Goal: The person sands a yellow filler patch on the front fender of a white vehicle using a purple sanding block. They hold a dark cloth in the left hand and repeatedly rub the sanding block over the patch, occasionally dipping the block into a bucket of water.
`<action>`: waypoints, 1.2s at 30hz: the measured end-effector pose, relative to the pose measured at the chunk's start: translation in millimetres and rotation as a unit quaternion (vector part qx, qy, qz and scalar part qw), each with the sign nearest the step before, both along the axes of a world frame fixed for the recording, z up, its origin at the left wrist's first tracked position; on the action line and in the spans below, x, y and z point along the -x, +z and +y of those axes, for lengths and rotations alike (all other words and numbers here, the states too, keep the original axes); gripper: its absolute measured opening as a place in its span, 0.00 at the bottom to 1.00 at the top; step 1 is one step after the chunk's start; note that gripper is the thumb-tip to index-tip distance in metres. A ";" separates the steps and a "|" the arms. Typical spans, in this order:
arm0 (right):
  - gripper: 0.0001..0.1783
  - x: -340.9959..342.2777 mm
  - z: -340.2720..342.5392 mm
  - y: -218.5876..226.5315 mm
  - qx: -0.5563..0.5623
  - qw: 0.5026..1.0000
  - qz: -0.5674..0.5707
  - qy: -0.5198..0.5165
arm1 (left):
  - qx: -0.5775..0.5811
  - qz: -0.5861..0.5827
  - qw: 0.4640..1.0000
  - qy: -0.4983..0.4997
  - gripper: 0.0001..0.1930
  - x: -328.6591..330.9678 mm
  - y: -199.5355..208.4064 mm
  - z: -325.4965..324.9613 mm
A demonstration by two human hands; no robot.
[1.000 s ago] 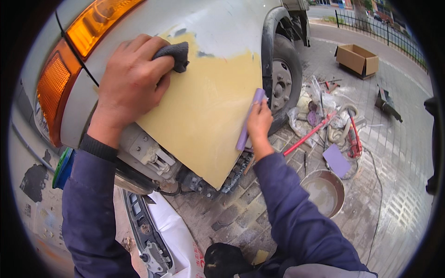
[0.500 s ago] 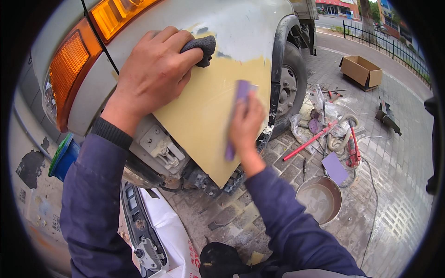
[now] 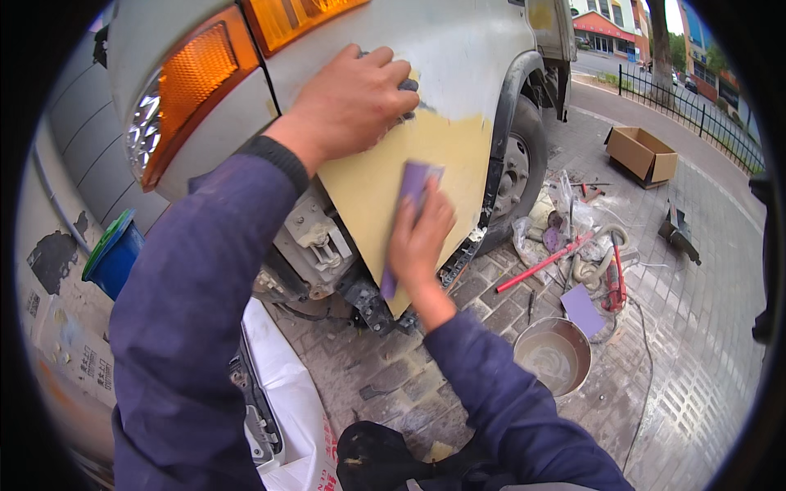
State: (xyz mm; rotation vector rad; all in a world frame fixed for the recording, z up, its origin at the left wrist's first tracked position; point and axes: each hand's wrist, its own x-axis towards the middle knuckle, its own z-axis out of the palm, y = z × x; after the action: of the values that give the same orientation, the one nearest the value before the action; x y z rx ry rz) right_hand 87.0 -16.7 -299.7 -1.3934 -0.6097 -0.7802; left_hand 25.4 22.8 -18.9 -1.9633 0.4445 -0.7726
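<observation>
A truck's corner panel (image 3: 458,151) is coated with smooth yellowish filler, with pale bare paint above it. My left hand (image 3: 348,102) is closed round a dark grey sponge (image 3: 412,84) at the filler's upper edge; most of the sponge is hidden behind the fingers. Lower down, my right hand (image 3: 423,233) grips a long purple sandpaper strip (image 3: 416,176) flat against the filler. The strip slants down along the panel's lower left side. Whether a block backs it is hidden by my fingers.
Amber lamps (image 3: 196,74) are on the left; the wheel (image 3: 520,159) is right of the panel. Beside me stands a pan of cloudy water (image 3: 555,356), next to a purple sheet (image 3: 583,311) and a red-handled tool (image 3: 544,262). A cardboard box (image 3: 643,155) and blue bucket (image 3: 115,258) are farther off.
The view has shifted, so the truck appears farther right. My right hand has drawn the purple strip toward the panel's lower left edge. My left hand keeps its grip on the sponge.
</observation>
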 end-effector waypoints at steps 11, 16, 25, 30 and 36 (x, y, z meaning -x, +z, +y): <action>0.33 -47.7 -2.5 36.5 0.002 0.983 0.172 0.059 | -0.031 0.004 0.996 -0.087 0.05 65.9 19.6 3.5; 0.35 19.1 -1.2 21.4 -0.001 0.999 0.011 0.043 | -0.014 0.000 0.996 -0.086 0.09 54.8 5.8 12.7; 0.30 -92.1 -6.4 48.2 -0.033 0.962 0.266 0.042 | -0.011 -0.019 0.995 -0.093 0.08 50.5 -0.4 18.6; 0.32 23.2 -4.4 26.6 -0.011 0.999 -0.004 0.035 | -0.026 -0.038 0.993 -0.113 0.06 45.8 -1.4 21.2; 0.30 -82.3 -0.4 42.2 -0.026 0.971 0.238 0.004 | -0.036 -0.052 0.988 -0.143 0.06 52.0 -0.8 20.1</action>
State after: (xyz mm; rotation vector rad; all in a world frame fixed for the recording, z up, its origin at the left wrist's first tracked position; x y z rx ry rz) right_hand 169.3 -17.1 -257.6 -1.4611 -0.2189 -0.4256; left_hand -26.5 43.0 -19.7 -1.8040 0.6913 -1.0197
